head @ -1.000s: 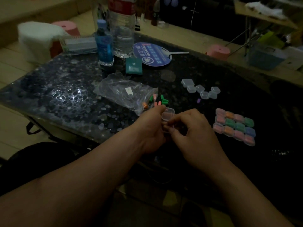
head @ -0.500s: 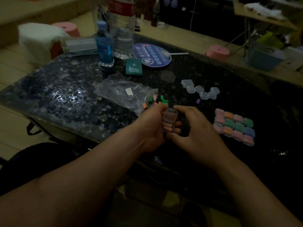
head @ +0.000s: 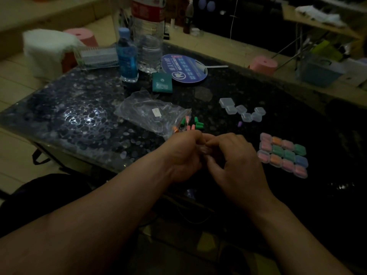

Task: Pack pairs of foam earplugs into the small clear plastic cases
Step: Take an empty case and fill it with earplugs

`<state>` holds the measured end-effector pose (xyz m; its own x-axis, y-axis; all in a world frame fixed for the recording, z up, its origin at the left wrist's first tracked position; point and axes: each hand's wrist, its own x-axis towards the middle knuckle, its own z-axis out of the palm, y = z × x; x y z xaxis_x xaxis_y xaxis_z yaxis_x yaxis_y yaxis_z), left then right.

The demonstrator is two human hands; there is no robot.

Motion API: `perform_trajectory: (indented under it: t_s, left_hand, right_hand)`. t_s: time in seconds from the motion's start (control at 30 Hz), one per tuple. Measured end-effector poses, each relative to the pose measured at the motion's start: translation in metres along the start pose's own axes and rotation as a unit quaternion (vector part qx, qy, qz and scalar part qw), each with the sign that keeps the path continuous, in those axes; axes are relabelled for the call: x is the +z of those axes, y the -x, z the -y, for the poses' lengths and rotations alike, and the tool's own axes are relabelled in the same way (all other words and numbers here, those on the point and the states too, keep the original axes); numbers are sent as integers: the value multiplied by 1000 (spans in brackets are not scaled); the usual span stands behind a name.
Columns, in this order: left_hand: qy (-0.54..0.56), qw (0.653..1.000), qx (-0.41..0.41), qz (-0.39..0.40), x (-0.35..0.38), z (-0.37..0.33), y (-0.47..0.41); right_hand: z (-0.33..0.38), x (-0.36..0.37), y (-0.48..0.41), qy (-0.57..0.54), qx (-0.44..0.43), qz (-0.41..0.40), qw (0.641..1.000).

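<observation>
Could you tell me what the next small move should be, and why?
Probably press the lid shut and set the case with the filled cases on the right. Both the left hand and right hand pinch it together above the table edge; whether it has fully closed is hidden by the fingers.

Two bare forearms reaching in from the bottom corners, left hand [head: 183,155] and right hand [head: 235,161] meeting knuckle to knuckle, fingers curled inward, fingertips pinched together between them
</observation>
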<state>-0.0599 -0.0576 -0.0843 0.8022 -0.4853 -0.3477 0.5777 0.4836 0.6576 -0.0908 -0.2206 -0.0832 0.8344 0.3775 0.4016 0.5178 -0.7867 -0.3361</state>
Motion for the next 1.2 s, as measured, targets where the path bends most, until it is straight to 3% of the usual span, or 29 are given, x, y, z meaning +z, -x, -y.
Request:
perform_trajectory:
  t_s: [0.43,0.73,0.9,1.07,1.2]
  left_hand:
    - [-26,998,-1,-64,4,1,4]
    - [-125,975,62,-175,21,8,-9]
    - [-170,972,47,-156,46,19,-17]
    - [-154,974,63,-151,68,21,-18]
    - [-122,976,40,-174,70,13,-16]
  right_hand:
    - [2,2,2,10,9,21,1000]
    - [5,-6,5,-50,122,7,991]
    - [-4,-20,13,-97,220,-5,971]
    - [-37,-35,23,-63,297,-41,952]
    - [-74,-55,33,-34,397,-59,915]
